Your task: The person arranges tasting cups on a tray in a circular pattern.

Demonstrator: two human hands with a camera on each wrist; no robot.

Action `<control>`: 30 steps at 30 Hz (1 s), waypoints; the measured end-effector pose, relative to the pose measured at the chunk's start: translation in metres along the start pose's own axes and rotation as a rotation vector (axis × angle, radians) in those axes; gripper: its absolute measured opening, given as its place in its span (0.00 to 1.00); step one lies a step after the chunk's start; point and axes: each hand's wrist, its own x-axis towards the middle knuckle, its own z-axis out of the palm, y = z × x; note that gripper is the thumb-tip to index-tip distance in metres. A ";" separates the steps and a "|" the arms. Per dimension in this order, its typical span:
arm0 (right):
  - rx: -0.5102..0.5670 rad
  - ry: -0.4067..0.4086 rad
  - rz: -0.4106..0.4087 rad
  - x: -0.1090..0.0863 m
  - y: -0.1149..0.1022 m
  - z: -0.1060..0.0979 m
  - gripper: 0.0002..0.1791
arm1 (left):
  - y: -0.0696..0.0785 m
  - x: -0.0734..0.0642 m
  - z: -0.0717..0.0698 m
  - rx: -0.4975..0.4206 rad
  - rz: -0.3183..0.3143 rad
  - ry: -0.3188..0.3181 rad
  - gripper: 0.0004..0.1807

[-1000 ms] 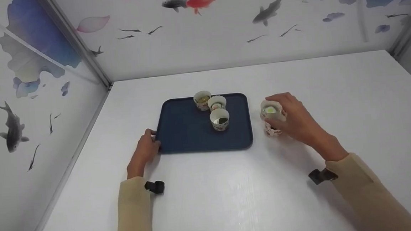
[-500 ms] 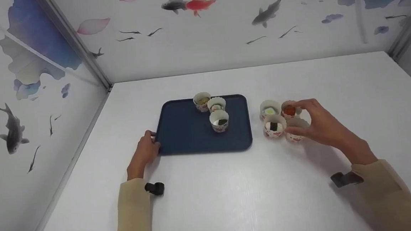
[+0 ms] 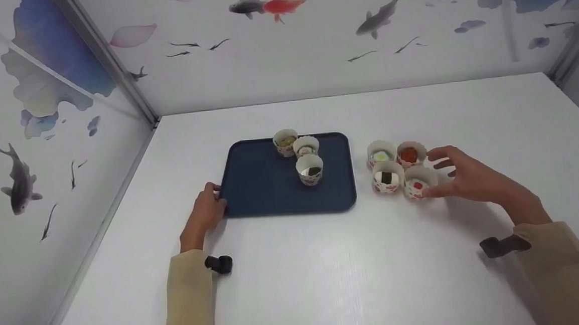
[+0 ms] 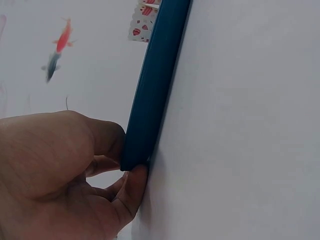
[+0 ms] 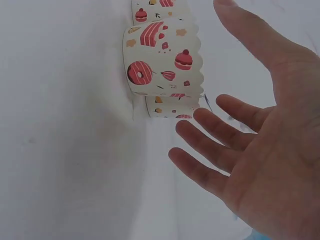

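The left hand [image 3: 208, 207] grips the left edge of a dark blue tray [image 3: 266, 194]. In the left wrist view, its curled fingers and thumb close about the tray's edge [image 4: 150, 95]. The right hand [image 3: 476, 176] is beside a cluster of scalloped paper baking cups, its fingers spread with nothing between them. Closest to it is a cup with a red-topped white piece [image 3: 418, 184]; others hold an orange-red piece [image 3: 410, 154], a white piece with a dark band [image 3: 386, 178] and a white piece with a yellow-green centre [image 3: 381, 154]. In the right wrist view, a pastry-printed cup [image 5: 162, 60] stands before the open palm.
Three more paper cups stand on the tray's back right half: one with yellowish contents [image 3: 286, 141], a middle one [image 3: 306, 147], and a front one with a dark-and-white piece [image 3: 310, 170]. The white table [image 3: 296, 272] meets fish-painted walls [image 3: 313, 65] at the back and left.
The right hand has moved away from the cup with the yellow-green-centred piece, rightward and nearer, to the cluster's right side, uncovering the other cups. The left hand and tray stay put.
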 end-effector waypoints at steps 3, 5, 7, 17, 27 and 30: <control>0.000 -0.037 0.008 0.001 0.001 0.000 0.56 | 0.001 0.002 -0.001 -0.009 -0.006 -0.005 0.24; 0.000 -0.056 0.015 0.002 0.001 0.000 0.57 | 0.002 0.002 -0.001 -0.017 -0.011 -0.006 0.24; 0.002 -0.069 0.026 0.002 0.000 0.001 0.57 | 0.002 0.002 -0.002 -0.023 -0.014 -0.006 0.25; 0.018 -0.074 0.046 0.003 -0.005 0.004 0.58 | 0.000 -0.004 -0.012 -0.069 -0.015 -0.009 0.25; 0.024 -0.079 0.044 0.004 0.001 0.006 0.54 | -0.001 -0.004 -0.015 -0.257 -0.076 -0.023 0.25; 0.011 -0.077 0.038 0.003 0.001 0.006 0.53 | -0.003 -0.005 -0.015 -0.372 -0.096 -0.025 0.24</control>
